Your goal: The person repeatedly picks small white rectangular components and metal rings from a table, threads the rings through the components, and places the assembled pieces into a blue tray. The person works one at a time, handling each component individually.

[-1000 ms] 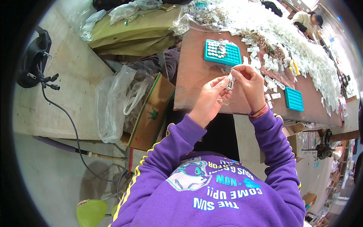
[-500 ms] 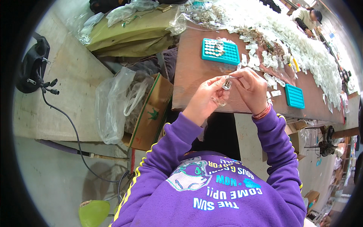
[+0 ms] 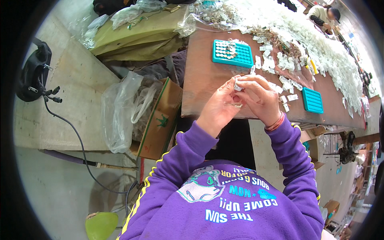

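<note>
Over the table's front edge, my left hand [image 3: 219,106] and my right hand [image 3: 261,97] meet fingertip to fingertip. Between them is a small white plastic piece [image 3: 239,85], partly covered by the fingers. My left fingers are closed on one side of it, while the right thumb and fingers pinch the other. Some thin, pale gold pieces [image 3: 236,105] lie against the lower fingers of my left hand; their kind is too small to make out. Beyond the hands sits a teal tray [image 3: 243,63] partly filled with round, light-coloured pieces.
A second teal tray [image 3: 312,101] lies right on the brown table [image 3: 204,78]. Behind it spreads a big heap of clear-white plastic pieces [image 3: 320,52], with a yellow-handled tool [image 3: 313,67] before it. An open cardboard box [image 3: 160,124] stands left. A person [image 3: 323,18] works far right.
My right hand has shifted slightly down and left, closing round the small piece. The piece has turned, so its metallic inside no longer shows. White pieces now show right of my right hand.
</note>
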Demonstrator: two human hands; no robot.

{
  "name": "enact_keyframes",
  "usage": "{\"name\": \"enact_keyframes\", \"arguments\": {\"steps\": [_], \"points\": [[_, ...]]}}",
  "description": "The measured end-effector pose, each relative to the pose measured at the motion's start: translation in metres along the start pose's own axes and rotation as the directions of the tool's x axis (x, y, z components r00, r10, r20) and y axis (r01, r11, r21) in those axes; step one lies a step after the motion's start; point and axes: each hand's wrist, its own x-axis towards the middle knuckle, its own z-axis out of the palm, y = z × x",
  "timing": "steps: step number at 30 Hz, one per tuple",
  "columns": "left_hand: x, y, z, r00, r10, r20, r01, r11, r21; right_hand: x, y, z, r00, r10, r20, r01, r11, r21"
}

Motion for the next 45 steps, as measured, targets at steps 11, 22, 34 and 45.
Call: {"name": "enact_keyframes", "arguments": {"steps": [11,22,34,45], "points": [[0.005,-0.010,-0.012,0.997,0.032,0.070,-0.037,0.997,0.073,-0.002,0.011,-0.003,0.990,-0.119,0.070,0.125,0.987,-0.097],[0.004,-0.008,-0.001,0.994,0.083,-0.074,-0.081,0.996,0.035,-0.003,0.015,-0.011,0.970,0.205,0.131,-0.237,0.921,0.308],[0.003,-0.006,-0.002,0.998,0.058,0.015,-0.058,0.998,0.020,-0.005,0.006,-0.004,0.967,0.251,0.048,-0.254,0.920,0.298],[-0.003,-0.007,0.008,0.994,0.110,-0.012,-0.105,0.975,0.196,-0.003,0.006,-0.005,1.000,0.003,0.000,-0.003,0.999,-0.043]]}}
